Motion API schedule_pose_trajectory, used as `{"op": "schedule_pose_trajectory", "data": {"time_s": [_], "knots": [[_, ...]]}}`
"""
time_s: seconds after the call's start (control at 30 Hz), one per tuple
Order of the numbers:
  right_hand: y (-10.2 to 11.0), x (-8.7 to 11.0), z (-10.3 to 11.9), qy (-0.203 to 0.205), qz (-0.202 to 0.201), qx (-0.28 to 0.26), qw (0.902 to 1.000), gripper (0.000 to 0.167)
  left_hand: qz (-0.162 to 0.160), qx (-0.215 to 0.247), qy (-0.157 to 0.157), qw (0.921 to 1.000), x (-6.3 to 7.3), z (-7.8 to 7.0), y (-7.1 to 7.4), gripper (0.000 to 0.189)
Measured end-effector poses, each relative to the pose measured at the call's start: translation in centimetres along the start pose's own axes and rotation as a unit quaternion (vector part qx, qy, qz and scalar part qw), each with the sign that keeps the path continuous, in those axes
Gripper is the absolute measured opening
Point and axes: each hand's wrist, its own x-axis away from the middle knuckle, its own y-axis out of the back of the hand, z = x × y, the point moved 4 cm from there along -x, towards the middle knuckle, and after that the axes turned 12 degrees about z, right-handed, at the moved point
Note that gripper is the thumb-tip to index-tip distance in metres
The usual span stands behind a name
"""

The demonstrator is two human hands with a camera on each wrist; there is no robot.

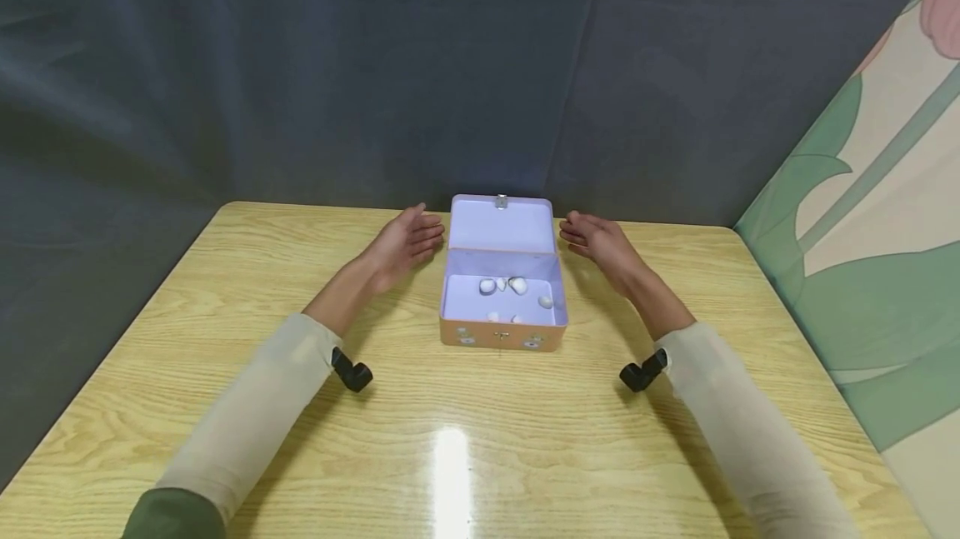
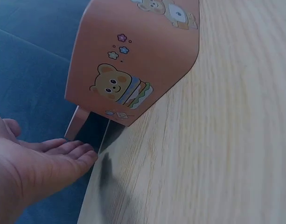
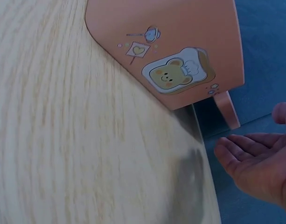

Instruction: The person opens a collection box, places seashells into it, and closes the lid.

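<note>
A small orange tin box (image 1: 501, 335) with a lilac inside stands on the table, its hinged lid (image 1: 501, 224) tipped back. Several whitish shells or pebbles (image 1: 518, 285) lie scattered on its floor. My left hand (image 1: 405, 246) is beside the lid on the left, fingers extended; the left wrist view has this hand (image 2: 45, 163) with its fingertips close to the lid's edge. On the other side, my right hand (image 1: 600, 246) is held near the lid, fingers pointing inward. Bear pictures decorate the box side (image 3: 177, 77) in the right wrist view.
The pale wooden table (image 1: 315, 439) ends just behind the box. A dark curtain (image 1: 390, 72) hangs along the back, and a flower-patterned cloth (image 1: 900, 272) hangs at the right. Both wrists carry a small black camera mount (image 1: 351, 370).
</note>
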Motion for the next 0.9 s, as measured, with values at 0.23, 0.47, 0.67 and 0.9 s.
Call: {"op": "schedule_pose_trajectory", "data": {"time_s": [0.23,0.47,0.67,0.9], "knots": [[0.0,-1.0,-0.5,-0.010,0.042,-0.025,0.9988,0.078,0.014,0.010,0.003,0.9999,-1.5,-0.2,-0.1,0.077],[0.1,-2.1,-0.6,-0.007,0.057,-0.048,0.9972,0.077,0.006,0.023,0.004,0.9997,-2.3,-0.8,0.2,0.077],[0.4,-2.9,-0.5,0.001,0.064,-0.055,0.9964,0.072,0.007,0.028,0.007,0.9996,-2.7,-1.5,0.6,0.077],[0.7,-2.9,0.1,0.015,0.054,-0.040,0.9976,0.069,0.008,0.019,0.004,0.9998,-2.9,-2.3,0.8,0.076]]}}
